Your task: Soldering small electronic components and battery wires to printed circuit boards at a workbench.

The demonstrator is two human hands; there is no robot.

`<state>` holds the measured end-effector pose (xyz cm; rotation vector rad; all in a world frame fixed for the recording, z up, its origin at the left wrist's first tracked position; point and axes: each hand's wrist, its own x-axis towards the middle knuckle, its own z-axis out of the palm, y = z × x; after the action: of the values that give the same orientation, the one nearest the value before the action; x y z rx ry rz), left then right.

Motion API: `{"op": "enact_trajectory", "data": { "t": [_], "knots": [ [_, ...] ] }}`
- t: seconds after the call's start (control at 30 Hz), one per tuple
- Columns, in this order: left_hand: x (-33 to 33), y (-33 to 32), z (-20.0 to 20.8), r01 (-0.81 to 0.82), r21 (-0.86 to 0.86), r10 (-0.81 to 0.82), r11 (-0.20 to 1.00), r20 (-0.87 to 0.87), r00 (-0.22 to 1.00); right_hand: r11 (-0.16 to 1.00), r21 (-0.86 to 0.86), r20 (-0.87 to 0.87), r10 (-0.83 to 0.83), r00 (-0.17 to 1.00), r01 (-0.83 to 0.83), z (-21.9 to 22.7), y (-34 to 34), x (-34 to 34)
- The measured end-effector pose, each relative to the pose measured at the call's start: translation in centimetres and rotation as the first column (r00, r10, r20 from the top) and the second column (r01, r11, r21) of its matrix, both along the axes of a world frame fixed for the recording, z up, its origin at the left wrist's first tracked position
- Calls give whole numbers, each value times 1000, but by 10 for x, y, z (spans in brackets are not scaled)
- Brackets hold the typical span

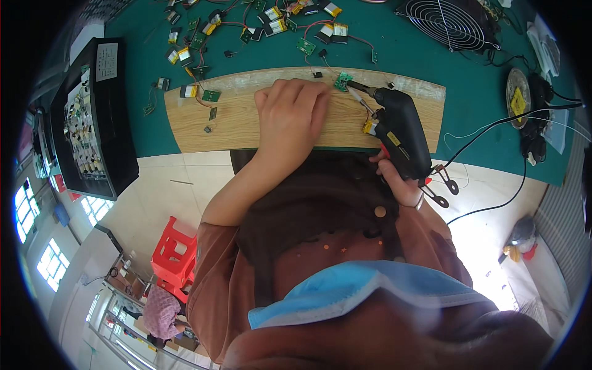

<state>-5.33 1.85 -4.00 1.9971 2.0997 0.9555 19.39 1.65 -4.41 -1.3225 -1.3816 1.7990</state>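
Observation:
My right hand [401,184] is wrapped round the handle of a black soldering gun [404,132], below its body. The gun's dark tip and feed tube point up and left at a small green circuit board [343,81] on the wooden board [237,132]; the tip appears to touch it. A silver and yellow battery [370,127] shows beside the gun, partly hidden by it. My left hand [290,114] rests on the wooden board, left of that circuit board, fingers bent and closed. Its fingertips are hidden, so what they hold cannot be seen.
Several batteries with wired circuit boards [271,24] lie across the green mat [145,61]. A battery [188,91] and small boards sit left of my left hand. A fan [447,24], a round metal dish [518,98] and black cables are at right; a black machine [92,117] stands left.

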Motion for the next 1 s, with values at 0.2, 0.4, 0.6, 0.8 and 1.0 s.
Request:
{"op": "enact_trajectory", "data": {
  "t": [0.2, 0.4, 0.6, 0.8, 1.0],
  "knots": [
    [0, -5, 5, -23, -87, 24, 996, 7, 1000, 999, -13, -26, -32, 999, 32, 0, 0, -1],
    [1, -10, 2, -74, -85, 75, 994, 9, 997, 1000, -8, 16, -28, 999, 28, -1, 2, -1],
    [2, -9, 1, -71, -77, 73, 994, 19, 997, 1000, -22, 46, -8, 999, 9, 1, 4, 0],
    [-8, 5, 6, 61, -21, -62, 998, -34, 997, 999, -1, 23, -40, 999, 40, -5, -1, 0],
    [-13, 12, 15, 183, -122, -192, 976, -67, 979, 1000, 15, 63, 9, 998, -10, -7, -1, 6]
  ]
}}
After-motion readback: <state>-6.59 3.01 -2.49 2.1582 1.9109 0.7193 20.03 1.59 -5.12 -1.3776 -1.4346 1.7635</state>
